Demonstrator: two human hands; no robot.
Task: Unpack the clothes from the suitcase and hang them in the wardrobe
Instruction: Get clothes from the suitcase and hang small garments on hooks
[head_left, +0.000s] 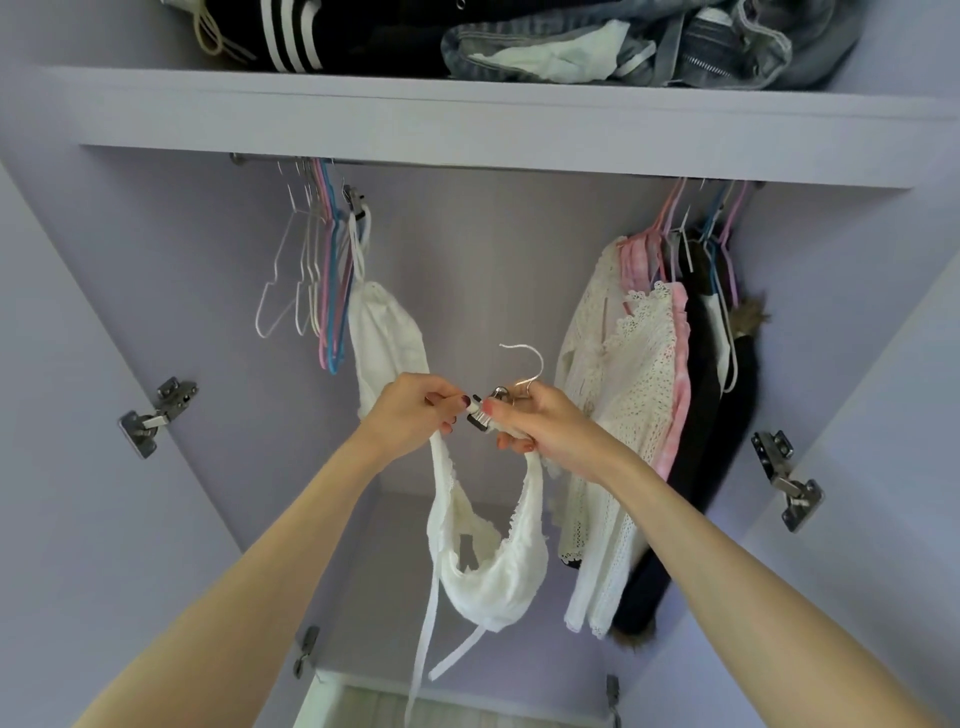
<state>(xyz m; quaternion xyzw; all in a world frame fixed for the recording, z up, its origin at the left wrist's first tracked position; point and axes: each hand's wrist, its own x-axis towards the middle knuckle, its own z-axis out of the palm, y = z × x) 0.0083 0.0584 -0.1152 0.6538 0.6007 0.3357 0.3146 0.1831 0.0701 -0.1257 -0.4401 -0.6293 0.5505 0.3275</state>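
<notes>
Both hands (470, 415) on white lace top (488, 561), mid-wardrobe gap.

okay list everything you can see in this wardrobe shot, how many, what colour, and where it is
White lace top: one, white, hanging from both hands, mid-frame.
Clip hanger: one, white hook with metal clips, held between the hands.
Empty hangers: a bunch, white, pink and blue, left end of the rail.
White garment: one, hanging beside the empty hangers.
Hung clothes: several, cream lace, pink, black, right end of the rail.
Rail: one, metal, under the shelf.
Shelf: one, lilac, top, with piled dark striped and denim clothes.
Door hinges: several, metal, both sides.
Left hand: pinches the top.
Right hand: grips the clip hanger.
</notes>
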